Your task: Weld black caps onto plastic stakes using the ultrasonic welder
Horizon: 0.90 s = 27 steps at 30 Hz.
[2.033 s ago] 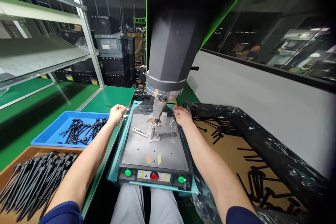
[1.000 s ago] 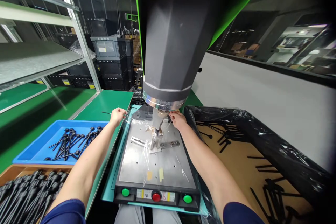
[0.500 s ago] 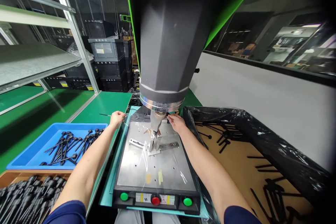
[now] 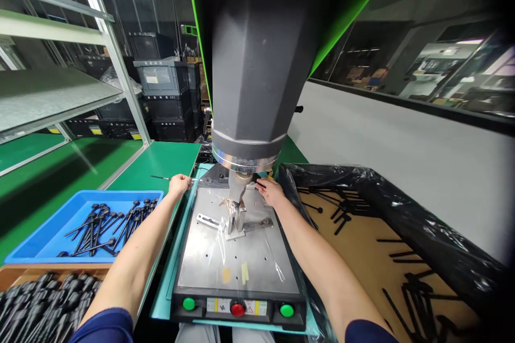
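Beyond the left edge of the machine plate, my left hand (image 4: 179,185) is closed on a thin rod-like tool (image 4: 160,177); its dark end points left and a pale tip shows on the right. My right hand (image 4: 270,190) is at the plate's far right, with its fingers pinched around a small dark stick-like piece (image 4: 260,184), mostly hidden by the fingers. Between the hands, the press head (image 4: 247,158) comes down to a metal horn (image 4: 237,187) just over a small metal fixture (image 4: 234,225) on the steel plate (image 4: 201,268).
On the left are a blue tray (image 4: 38,233) and a brown tray (image 4: 12,273), both with several black long-stemmed parts. A box lined with black plastic (image 4: 434,225) on the right holds more. Green buttons (image 4: 189,304) and a red button (image 4: 237,308) line the machine's front.
Both hands stay near the same places. The rod in my left hand now shows a pale tip on its right, and the dark piece in my right hand is more visible. The view shifted slightly.
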{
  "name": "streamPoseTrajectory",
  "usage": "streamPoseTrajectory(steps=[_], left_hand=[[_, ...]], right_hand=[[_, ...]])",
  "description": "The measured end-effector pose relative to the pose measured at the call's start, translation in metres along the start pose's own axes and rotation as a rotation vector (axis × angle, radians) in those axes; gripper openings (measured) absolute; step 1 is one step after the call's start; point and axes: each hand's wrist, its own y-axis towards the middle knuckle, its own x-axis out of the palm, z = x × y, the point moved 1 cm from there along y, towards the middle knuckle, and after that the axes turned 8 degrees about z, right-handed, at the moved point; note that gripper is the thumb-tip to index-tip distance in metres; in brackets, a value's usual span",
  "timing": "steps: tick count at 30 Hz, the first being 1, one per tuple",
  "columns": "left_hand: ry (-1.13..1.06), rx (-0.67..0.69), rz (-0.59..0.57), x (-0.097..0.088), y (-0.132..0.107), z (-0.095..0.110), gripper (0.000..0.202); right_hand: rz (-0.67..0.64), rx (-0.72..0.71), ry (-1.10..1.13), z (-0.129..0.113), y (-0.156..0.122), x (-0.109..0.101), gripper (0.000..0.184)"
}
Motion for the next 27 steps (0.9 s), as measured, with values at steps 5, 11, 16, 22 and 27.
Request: streamPoseTrajectory(steps=[5, 11, 16, 22, 27], left_hand=[[0.039, -0.031, 0.006, 0.005, 0.000, -0.003, 0.016], [0.076, -0.023, 0.125, -0.009, -0.006, 0.000, 0.016], [-0.014, 0.043, 0.242, -0.030, -0.042, 0.006, 0.030], [-0.276, 0.061, 0.304, -0.070, -0.169, -0.038, 0.039], [-0.274, -0.035, 0.360, -0.100, -0.294, -0.123, 0.039]], right_hand=[[0.018, 0.047, -0.174, 0.005, -0.004, -0.008, 0.016], [0.128, -0.009, -0.214, 0.006, -0.012, -0.022, 0.016], [0.247, -0.136, -0.068, 0.008, -0.044, -0.053, 0.010], [0.319, -0.264, -0.039, 0.071, -0.138, -0.126, 0.031], [0.393, -0.500, -0.399, 0.157, -0.210, -0.209, 0.037]])
